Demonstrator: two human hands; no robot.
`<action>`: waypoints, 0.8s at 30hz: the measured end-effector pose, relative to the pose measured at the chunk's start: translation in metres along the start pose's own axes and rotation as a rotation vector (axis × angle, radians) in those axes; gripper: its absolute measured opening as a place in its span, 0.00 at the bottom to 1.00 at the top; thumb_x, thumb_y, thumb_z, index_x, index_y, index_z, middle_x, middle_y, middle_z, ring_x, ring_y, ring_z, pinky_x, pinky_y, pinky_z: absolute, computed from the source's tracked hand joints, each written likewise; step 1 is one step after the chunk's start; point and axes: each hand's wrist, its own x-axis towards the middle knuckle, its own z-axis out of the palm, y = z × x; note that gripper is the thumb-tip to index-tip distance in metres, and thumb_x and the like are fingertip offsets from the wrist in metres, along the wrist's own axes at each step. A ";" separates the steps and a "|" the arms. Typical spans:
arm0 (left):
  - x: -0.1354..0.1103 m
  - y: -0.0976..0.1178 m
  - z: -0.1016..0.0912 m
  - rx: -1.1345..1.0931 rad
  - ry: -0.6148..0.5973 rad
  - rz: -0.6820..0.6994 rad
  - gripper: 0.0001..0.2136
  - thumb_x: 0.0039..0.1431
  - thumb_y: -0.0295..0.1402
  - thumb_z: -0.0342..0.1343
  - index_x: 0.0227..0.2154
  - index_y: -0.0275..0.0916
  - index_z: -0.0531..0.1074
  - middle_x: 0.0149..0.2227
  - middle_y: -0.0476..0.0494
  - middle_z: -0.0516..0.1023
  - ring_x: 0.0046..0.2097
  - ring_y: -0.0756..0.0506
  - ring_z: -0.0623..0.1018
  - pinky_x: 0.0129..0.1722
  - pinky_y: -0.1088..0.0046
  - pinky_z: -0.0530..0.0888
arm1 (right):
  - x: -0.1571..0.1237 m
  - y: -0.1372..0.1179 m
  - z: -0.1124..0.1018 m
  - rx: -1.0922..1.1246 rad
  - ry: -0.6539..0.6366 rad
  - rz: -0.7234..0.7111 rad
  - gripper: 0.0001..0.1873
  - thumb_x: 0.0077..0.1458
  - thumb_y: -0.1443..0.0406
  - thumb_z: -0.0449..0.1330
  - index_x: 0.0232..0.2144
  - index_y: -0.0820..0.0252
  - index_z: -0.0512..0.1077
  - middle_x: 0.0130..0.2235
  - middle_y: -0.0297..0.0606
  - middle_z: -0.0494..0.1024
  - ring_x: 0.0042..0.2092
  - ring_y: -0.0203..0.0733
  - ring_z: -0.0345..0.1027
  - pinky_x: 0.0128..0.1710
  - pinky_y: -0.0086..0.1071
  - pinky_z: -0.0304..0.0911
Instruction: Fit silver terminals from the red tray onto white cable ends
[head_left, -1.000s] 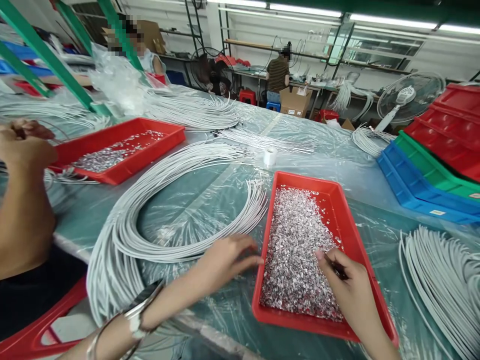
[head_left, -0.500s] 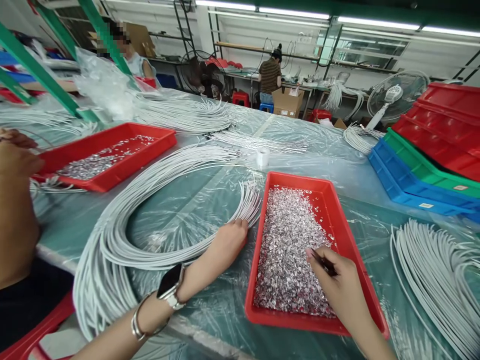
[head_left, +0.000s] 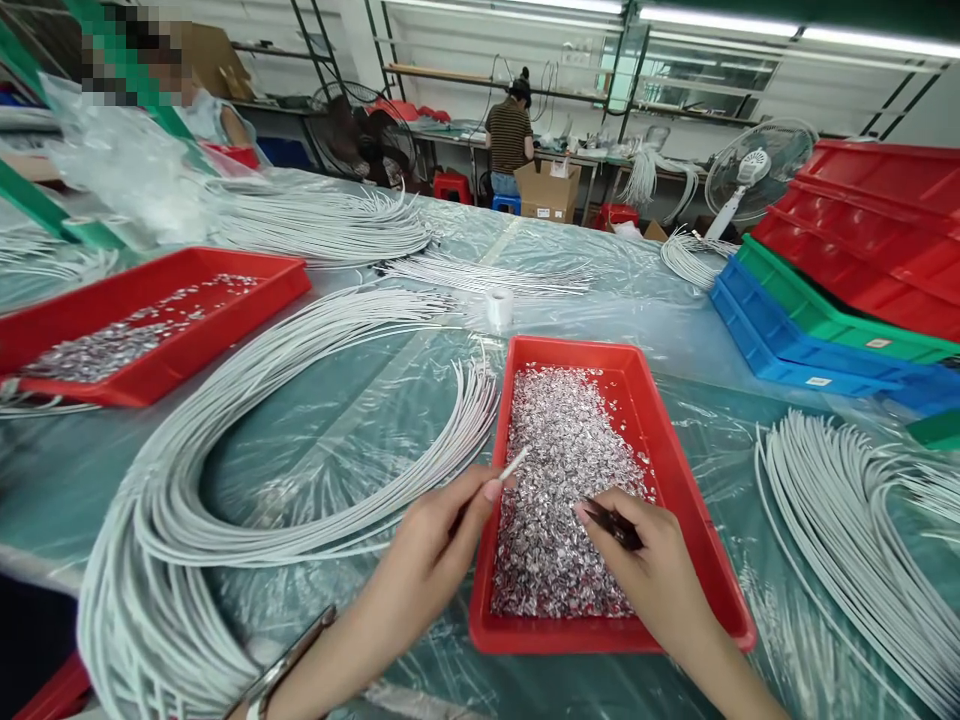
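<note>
My left hand (head_left: 431,550) pinches the end of one white cable (head_left: 513,466), its tip raised over the left rim of the near red tray (head_left: 675,470). That cable belongs to a big looped bundle of white cables (head_left: 247,470) lying to the left. My right hand (head_left: 645,570) rests in the tray on a heap of small silvery metal pieces (head_left: 562,480), fingers closed on a thin dark tool (head_left: 611,522) whose tip touches the pieces.
A second red tray (head_left: 172,340) with silvery pieces sits at left. More cable bundles lie at right (head_left: 847,530) and at the back (head_left: 322,225). Stacked blue, green and red trays (head_left: 825,300) stand at far right. A white tape roll (head_left: 499,306), fans, and people working behind.
My left hand has picked one cable end from the bundle and lifted it toward the tray. The right hand stayed on the pieces. The person at the left has gone out of view.
</note>
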 end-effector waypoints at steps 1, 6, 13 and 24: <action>-0.001 0.004 0.003 -0.052 -0.038 0.013 0.13 0.68 0.37 0.40 0.36 0.38 0.67 0.30 0.48 0.71 0.33 0.48 0.72 0.33 0.77 0.66 | 0.000 -0.001 -0.001 0.002 0.002 -0.003 0.15 0.60 0.61 0.53 0.22 0.57 0.61 0.20 0.27 0.58 0.22 0.34 0.52 0.21 0.28 0.48; -0.003 0.010 0.016 -0.198 -0.130 0.026 0.13 0.68 0.36 0.41 0.32 0.38 0.67 0.27 0.50 0.70 0.28 0.49 0.69 0.29 0.76 0.63 | -0.007 -0.005 -0.003 0.047 -0.028 -0.060 0.08 0.58 0.59 0.56 0.35 0.57 0.69 0.31 0.34 0.76 0.32 0.39 0.69 0.31 0.29 0.63; -0.004 0.006 0.018 -0.294 -0.182 -0.018 0.13 0.68 0.37 0.41 0.33 0.38 0.66 0.28 0.49 0.70 0.30 0.49 0.68 0.31 0.75 0.64 | -0.018 -0.012 0.005 0.088 -0.092 -0.052 0.12 0.63 0.63 0.50 0.48 0.54 0.66 0.43 0.37 0.77 0.44 0.40 0.72 0.43 0.32 0.65; -0.011 0.003 0.015 -0.382 -0.288 -0.076 0.13 0.68 0.39 0.40 0.32 0.39 0.64 0.26 0.52 0.64 0.28 0.50 0.65 0.29 0.75 0.63 | -0.016 -0.015 0.016 0.084 -0.187 -0.039 0.09 0.63 0.64 0.48 0.45 0.54 0.63 0.39 0.37 0.76 0.40 0.42 0.72 0.39 0.33 0.66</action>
